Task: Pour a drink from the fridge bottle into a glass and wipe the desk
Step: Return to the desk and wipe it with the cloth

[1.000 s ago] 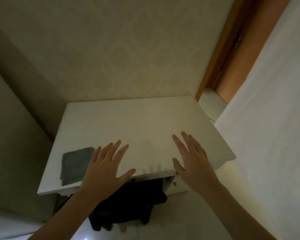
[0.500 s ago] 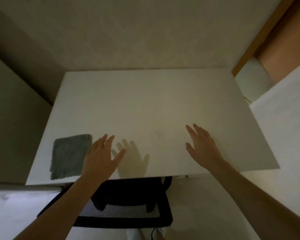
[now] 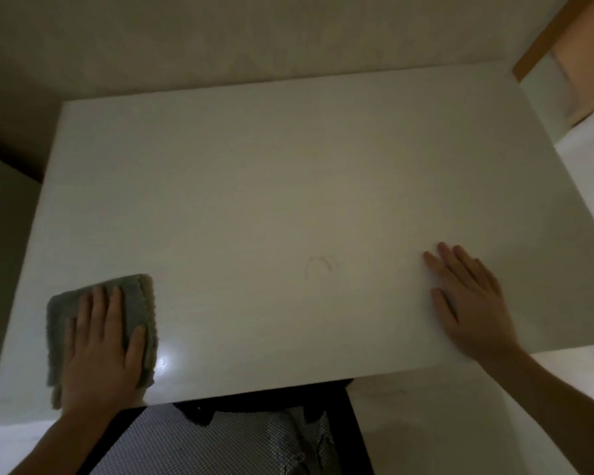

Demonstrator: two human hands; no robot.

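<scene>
Now the left hand (image 3: 100, 347) lies flat, fingers spread, on top of a grey cloth (image 3: 136, 303) that sits at the near left corner of the white desk (image 3: 271, 183), palm pressing the cloth against the surface. Over at the near right, the right hand (image 3: 474, 303) rests palm down on the bare desk, fingers straight and close together, holding nothing; between the two hands a faint curved mark (image 3: 319, 265) shows on the desk, with a bright glare spot just beside the cloth. Below the near edge, a black mesh chair (image 3: 220, 443) is tucked partly under the desk.
</scene>
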